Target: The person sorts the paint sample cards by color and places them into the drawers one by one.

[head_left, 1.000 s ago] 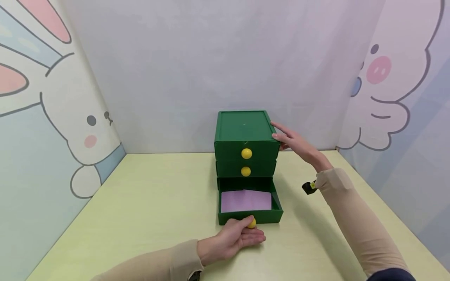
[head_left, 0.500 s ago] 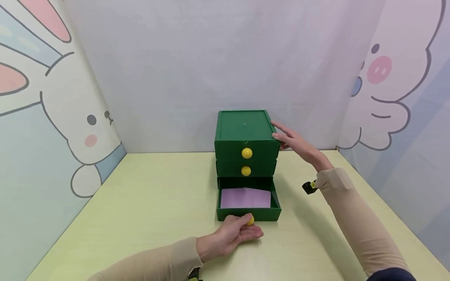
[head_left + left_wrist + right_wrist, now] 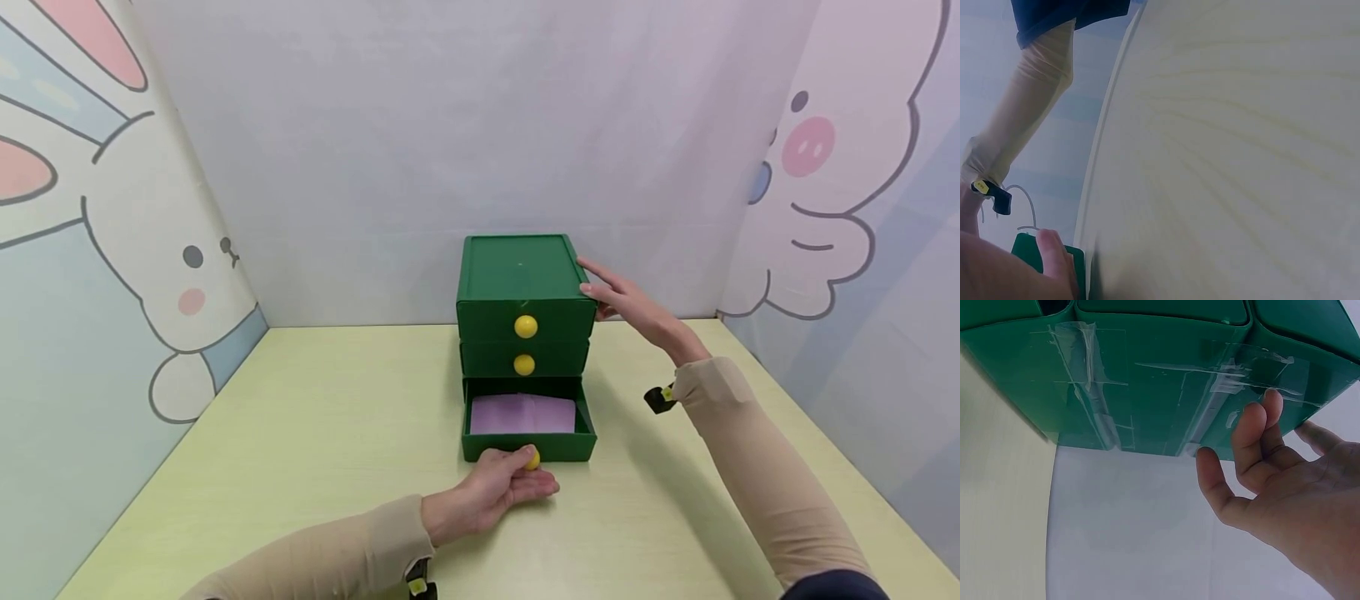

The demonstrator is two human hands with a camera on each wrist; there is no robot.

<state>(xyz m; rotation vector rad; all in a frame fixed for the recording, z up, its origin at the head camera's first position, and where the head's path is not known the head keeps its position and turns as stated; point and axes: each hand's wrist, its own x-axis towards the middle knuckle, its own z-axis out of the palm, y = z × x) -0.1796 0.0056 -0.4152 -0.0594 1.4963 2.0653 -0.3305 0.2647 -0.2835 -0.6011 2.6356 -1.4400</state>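
A green drawer cabinet (image 3: 517, 268) with three stacked drawers stands on the table. Its bottom drawer (image 3: 480, 448) is pulled partway out and holds a folded light purple sheet (image 3: 522, 415). My left hand (image 3: 491, 493) has the yellow knob (image 3: 533, 459) of that drawer between thumb and fingers, palm turned up. My right hand (image 3: 633, 310) steadies the cabinet's upper right side, fingers spread along the edge. In the right wrist view, this hand (image 3: 1291, 481) is beside the side wall (image 3: 1160, 381), which has clear tape across it.
Yellow knobs also sit on the top drawer (image 3: 527, 327) and the middle drawer (image 3: 524, 365), both pushed in. A pale wall (image 3: 360, 167) rises behind the light yellow table (image 3: 337, 417). Cartoon-printed panels (image 3: 142, 250) flank the table on both sides.
The bottom drawer has slid a little way back into the cabinet, and my left hand has moved along with its knob. My right hand has stayed in place.
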